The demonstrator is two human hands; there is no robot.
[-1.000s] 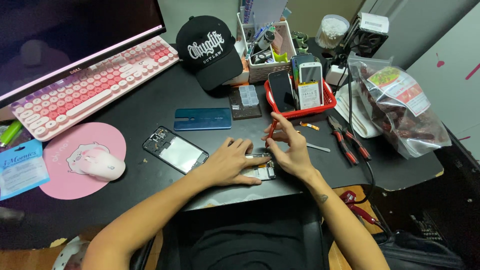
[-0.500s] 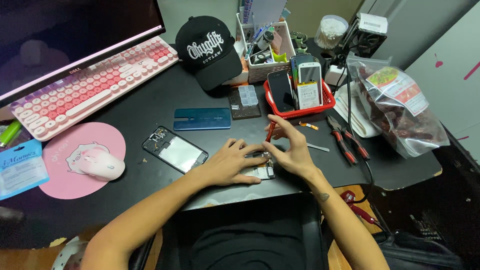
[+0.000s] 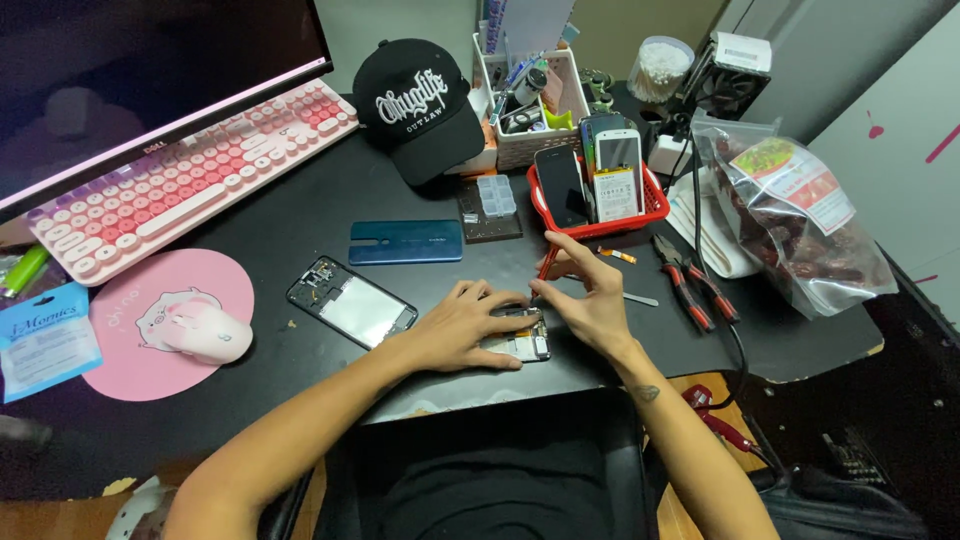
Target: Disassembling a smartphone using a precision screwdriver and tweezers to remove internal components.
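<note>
Head view: my left hand (image 3: 455,328) presses flat on the opened phone board (image 3: 520,340) at the counter's (image 3: 300,215) front edge. My right hand (image 3: 590,300), which has closed in on the board since a second ago, pinches a red screwdriver (image 3: 545,265), tip down on it. The phone frame (image 3: 352,302) lies left.

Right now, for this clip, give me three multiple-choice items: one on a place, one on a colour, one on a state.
1. Where does the blue back cover lie?
A. on the keyboard
B. on the desk before the black cap
C. in the red basket

2. What colour is the mouse?
A. pink
B. black
C. green

3. What does the right hand hold?
A. pliers
B. nothing
C. a red-handled tool

B: it lies flat below the cap. A: pink, on a pink pad. C: fingers pinch it over the small phone part under the left hand.
</note>
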